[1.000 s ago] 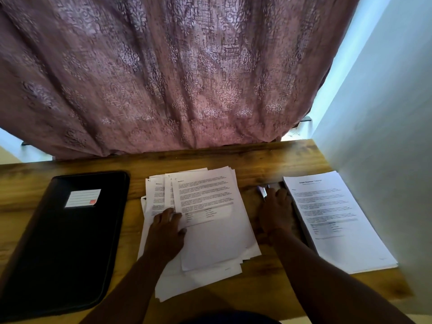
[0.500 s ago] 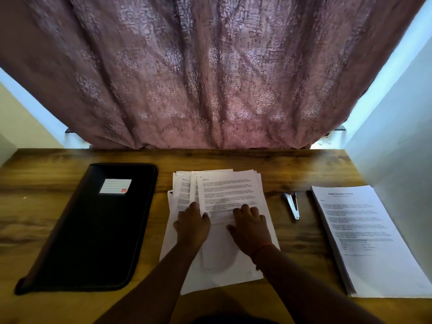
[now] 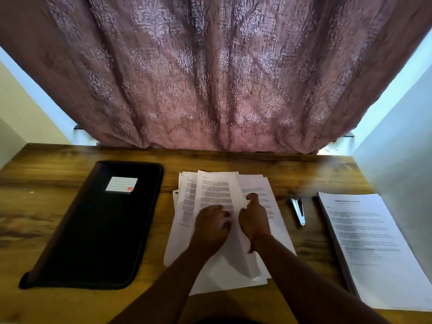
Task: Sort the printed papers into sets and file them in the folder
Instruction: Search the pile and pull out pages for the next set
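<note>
**White sheets mid-sort, folder not touched yet**

White loose papers (image 3: 224,220) are fanned out in the middle of the desk (image 3: 292,174); the right hand (image 3: 253,218) pinches the top sheet's edge and has it curled up; the left hand (image 3: 211,226) lies on the pile with fingers loosely bent, seemingly just pressing, not gripping. So it looks like the sorting step, peeling one page off. Next move probably needs that single sheet separated cleanly without dragging the ones under it. Black folder (image 3: 98,225) sits closed to the left; stapler (image 3: 298,210) and a neat stack (image 3: 371,249) to the right.
</note>
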Available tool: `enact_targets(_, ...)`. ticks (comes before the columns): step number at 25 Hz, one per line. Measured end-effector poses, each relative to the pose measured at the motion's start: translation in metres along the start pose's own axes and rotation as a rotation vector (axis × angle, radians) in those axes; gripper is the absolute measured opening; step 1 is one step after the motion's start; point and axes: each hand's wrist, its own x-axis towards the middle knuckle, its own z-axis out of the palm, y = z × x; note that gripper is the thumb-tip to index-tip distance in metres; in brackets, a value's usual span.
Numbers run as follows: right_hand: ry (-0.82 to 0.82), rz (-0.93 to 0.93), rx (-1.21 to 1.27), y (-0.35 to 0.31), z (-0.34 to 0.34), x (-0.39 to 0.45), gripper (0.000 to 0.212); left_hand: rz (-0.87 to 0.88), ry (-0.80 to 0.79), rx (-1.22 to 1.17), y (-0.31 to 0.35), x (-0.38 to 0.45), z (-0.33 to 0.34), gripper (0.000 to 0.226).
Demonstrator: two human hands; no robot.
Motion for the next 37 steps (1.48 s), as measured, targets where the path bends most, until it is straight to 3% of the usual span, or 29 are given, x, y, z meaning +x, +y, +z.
enact_targets(4, 0.053, -0.138, -0.058, 0.011, 0.004, -0.006, 0.053, -0.390, 0.175, 0.041, -0.022, 0.001, -0.004, 0.039)
enact_targets(8, 0.040, -0.210, -0.289, 0.015, 0.014, -0.005, 0.037, -0.450, 0.218, 0.022, -0.014, 0.002, -0.014, 0.041)
enact_targets(13, 0.057, -0.215, -0.300, 0.013, 0.015, -0.002, 0.020, -0.440, 0.231, -0.074, -0.008, 0.004, -0.020, 0.055)
enact_targets(16, 0.081, -0.257, -0.323, 0.009, 0.011, -0.002, 0.016, -0.456, 0.205, -0.003, -0.009, 0.004, -0.023, 0.047)
enact_targets(21, 0.094, -0.284, -0.316, 0.006, 0.008, 0.003, 0.011, -0.374, 0.227, 0.183, -0.014, 0.003, -0.024, 0.031)
enact_targets(24, 0.044, -0.233, -0.166, -0.001, 0.009, 0.007, 0.010, -0.181, 0.244, 0.246, -0.014, 0.002, -0.020, 0.025)
enact_targets(27, -0.049, -0.091, 0.090, -0.013, 0.010, 0.006, 0.017, 0.040, 0.061, 0.009, 0.012, -0.006, -0.017, 0.028)
enact_targets(29, -0.027, -0.065, 0.117, -0.014, 0.009, 0.008, 0.012, 0.099, -0.045, -0.023, 0.022, -0.008, -0.013, 0.037)
enact_targets(31, 0.009, -0.047, 0.115, -0.013, 0.003, 0.007, 0.024, -0.002, 0.023, -0.018, 0.016, -0.003, -0.007, 0.036)
enact_targets(34, 0.032, -0.060, 0.074, -0.005, 0.001, 0.006, 0.040, -0.345, 0.200, -0.102, -0.009, 0.003, -0.016, 0.033)
enact_targets(37, 0.053, -0.144, 0.032, -0.003, 0.003, 0.000, 0.060, -0.368, 0.217, -0.050, -0.018, 0.002, -0.018, 0.024)
